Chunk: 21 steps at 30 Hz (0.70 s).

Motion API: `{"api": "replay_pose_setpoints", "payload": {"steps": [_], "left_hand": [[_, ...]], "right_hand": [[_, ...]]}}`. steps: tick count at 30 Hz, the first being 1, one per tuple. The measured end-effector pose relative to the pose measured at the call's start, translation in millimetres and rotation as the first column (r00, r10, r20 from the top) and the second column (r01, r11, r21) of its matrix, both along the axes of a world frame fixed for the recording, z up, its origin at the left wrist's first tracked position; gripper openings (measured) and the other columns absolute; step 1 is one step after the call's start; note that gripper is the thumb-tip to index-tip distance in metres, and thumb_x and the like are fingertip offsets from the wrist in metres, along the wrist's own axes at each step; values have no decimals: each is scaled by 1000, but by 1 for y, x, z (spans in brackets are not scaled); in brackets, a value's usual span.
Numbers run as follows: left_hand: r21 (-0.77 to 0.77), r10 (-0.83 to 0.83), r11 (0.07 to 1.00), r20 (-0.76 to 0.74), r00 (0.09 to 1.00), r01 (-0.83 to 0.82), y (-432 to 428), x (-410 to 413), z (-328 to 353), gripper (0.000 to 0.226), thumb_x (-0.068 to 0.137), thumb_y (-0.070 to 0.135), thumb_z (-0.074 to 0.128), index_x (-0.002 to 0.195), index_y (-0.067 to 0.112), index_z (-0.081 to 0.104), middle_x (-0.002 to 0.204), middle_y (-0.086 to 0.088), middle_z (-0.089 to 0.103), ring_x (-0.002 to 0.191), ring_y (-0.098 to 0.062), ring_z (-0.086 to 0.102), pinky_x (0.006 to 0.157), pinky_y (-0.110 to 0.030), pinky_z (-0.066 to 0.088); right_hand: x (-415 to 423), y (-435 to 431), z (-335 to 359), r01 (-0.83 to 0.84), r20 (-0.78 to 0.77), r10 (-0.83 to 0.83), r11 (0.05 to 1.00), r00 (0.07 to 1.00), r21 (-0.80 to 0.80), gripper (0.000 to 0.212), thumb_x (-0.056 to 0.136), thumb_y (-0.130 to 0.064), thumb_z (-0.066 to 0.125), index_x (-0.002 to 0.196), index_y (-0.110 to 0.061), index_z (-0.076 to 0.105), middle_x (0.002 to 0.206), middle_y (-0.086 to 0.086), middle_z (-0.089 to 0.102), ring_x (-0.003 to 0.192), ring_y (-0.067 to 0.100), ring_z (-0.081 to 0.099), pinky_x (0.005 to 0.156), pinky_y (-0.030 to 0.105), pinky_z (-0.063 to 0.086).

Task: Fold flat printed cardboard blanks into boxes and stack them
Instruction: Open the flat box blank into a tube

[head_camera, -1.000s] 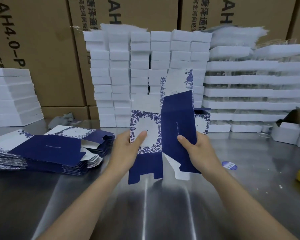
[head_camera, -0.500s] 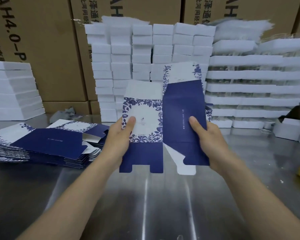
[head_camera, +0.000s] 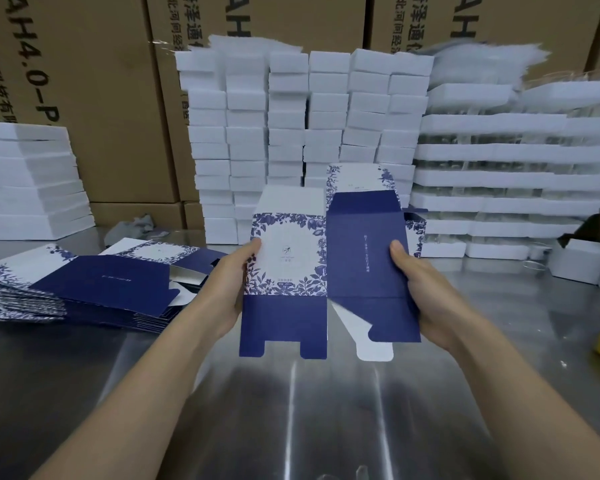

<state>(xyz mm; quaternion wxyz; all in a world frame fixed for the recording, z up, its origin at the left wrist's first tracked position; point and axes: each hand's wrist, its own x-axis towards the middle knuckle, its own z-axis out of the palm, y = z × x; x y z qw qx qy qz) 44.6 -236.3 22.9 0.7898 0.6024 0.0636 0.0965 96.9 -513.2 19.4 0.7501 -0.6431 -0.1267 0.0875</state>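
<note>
Spread wider, blank sits between left hand and right hand (both gripping).

The table across the lower frame was bare metal, smooth and shiny with streaked reflections. The printed blank at centre and the pile of blanks at left were thin card, smoothly printed navy and white with a plain white inner face. The cartons along the top were matt brown cardboard.
</note>
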Motion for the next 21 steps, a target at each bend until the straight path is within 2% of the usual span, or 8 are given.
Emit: {"api": "replay_pose_setpoints", "payload": {"steps": [4, 7, 9, 11, 14, 17, 19, 21], "left_hand": [[81, 106, 991, 61, 993, -111, 3, 3, -1, 44, 107, 53, 54, 110, 18, 80, 105, -5, 82, 92, -24, 81, 66, -33, 64], [121, 104, 986, 68, 992, -111, 4, 5, -4, 43, 107, 55, 54, 109, 20, 79, 105, -3, 83, 93, -21, 81, 67, -31, 64], [152, 78, 985, 66, 995, -87, 1, 7, -5, 43, 106, 55, 54, 102, 24, 83, 106, 0, 83, 93, -18, 80, 71, -31, 64], [185, 37, 982, 64, 997, -48, -1, 10, -8, 38, 105, 58, 54, 94, 38, 85, 107, 3, 82, 98, -16, 80, 87, -37, 63], [219, -70, 974, 47, 996, 58, -4, 9, -11, 34, 101, 63, 58, 105, 40, 83, 117, 3, 80, 109, -19, 77, 100, -41, 56], [280, -46, 960, 74, 996, 24, -7, 10, -15, 42, 105, 59, 54, 102, 31, 85, 111, -3, 82, 99, -21, 80, 81, -32, 61], [256, -6, 967, 91, 996, -17, -8, 8, -15, 41, 106, 58, 52, 98, 34, 85, 105, -1, 83, 92, -19, 81, 66, -25, 60], [225, 11, 974, 101, 995, -34, -7, 8, -15, 44, 106, 58, 52, 101, 29, 85, 107, 0, 82, 94, -19, 80, 66, -25, 61]], "right_hand": [[0, 3, -1, -25, 7, 25, 999, 1000, -21, 40, 100, -58, 61, 108, -27, 83, 116, 5, 80, 101, 29, 79, 71, 49, 65], [4, 4, -2, 74, 63, -75, 997, 995, 24, 43, 98, -58, 64, 117, -23, 80, 118, 1, 79, 108, 23, 77, 98, 49, 59], [3, 3, 0, 148, 63, -152, 986, 986, 73, 38, 98, -56, 65, 107, -23, 83, 111, 2, 81, 101, 23, 79, 88, 45, 63], [3, 2, -1, 236, 81, -245, 966, 966, 109, 33, 100, -50, 66, 94, -24, 85, 103, 5, 82, 88, 24, 80, 68, 42, 66], [5, -1, -2, 371, 109, -393, 912, 913, 176, 34, 102, -46, 65, 90, -19, 83, 99, 6, 82, 85, 27, 80, 70, 49, 67], [10, -3, -1, 362, 66, -385, 904, 921, 226, 32, 100, -47, 67, 93, -22, 85, 102, 3, 82, 91, 27, 80, 71, 46, 66], [14, -4, -3, 298, 63, -317, 931, 946, 211, 32, 97, -55, 68, 94, -29, 85, 106, 0, 82, 98, 25, 79, 82, 45, 64], [16, -3, -7, 192, 73, -203, 972, 977, 134, 41, 93, -68, 65, 104, -33, 84, 114, -3, 81, 104, 23, 78, 91, 49, 61]]}}
